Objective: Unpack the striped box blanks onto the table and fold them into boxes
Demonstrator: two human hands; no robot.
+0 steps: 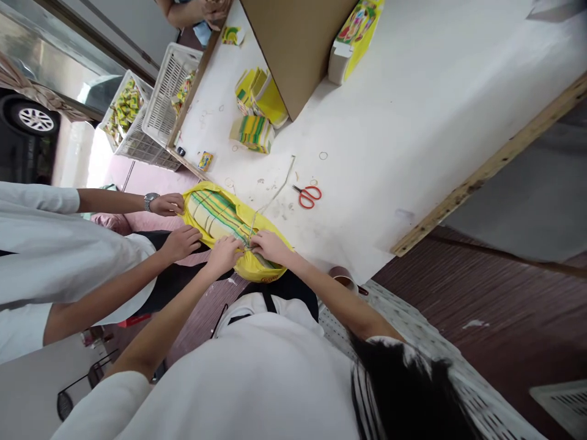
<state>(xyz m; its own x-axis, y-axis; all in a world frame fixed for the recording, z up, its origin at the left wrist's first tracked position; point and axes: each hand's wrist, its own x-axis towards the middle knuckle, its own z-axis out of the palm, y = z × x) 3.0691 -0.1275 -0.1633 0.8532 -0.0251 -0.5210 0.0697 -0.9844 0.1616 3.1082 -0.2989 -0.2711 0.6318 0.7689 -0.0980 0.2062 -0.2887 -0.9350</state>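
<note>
A yellow plastic bag lies at the table's near edge, its mouth spread around rows of flat green, yellow and white packs. Over the packs' right end, my left hand is closed in a pinch where a thin pale string comes down. My right hand pinches at the same spot, fingertips almost touching those of the left. The string's loose end trails onto the white table. A co-worker's two hands grip the bag's rim at its left end.
Red-handled scissors lie on the white table beyond the bag. Several yellow-green packs stand beside a large cardboard box. White crates with small packets are at the left. A brown-rimmed cup is by my right forearm.
</note>
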